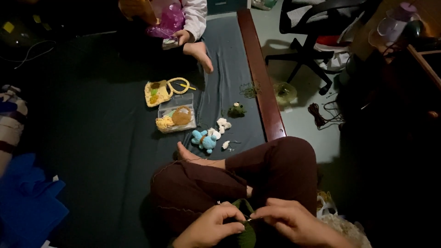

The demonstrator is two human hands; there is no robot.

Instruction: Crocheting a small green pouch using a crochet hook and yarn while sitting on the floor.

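Dk green crochet piece (pixel 246 232), blue toy (pixel 204 140), yellow yarn (pixel 165 122), maroon trousers (pixel 257 172), dk blue sheet (pixel 105 138).

— How is the light?

— Dim overall. The brightest patch falls on the pale floor (pixel 298 115) at upper right, where the office chair (pixel 317 27) casts a hard shadow.

— And the edges?

— The left side and far right sink into near black, detail lost. The hands at the bottom are lit softly and look slightly blurred; the small toys on the dark mattress (pixel 105 138) stay readable.

Open dark mattress (pixel 92 138) leftward (knees (pixel 257 170), crochet toys (pixel 204 140) crowding ahead)
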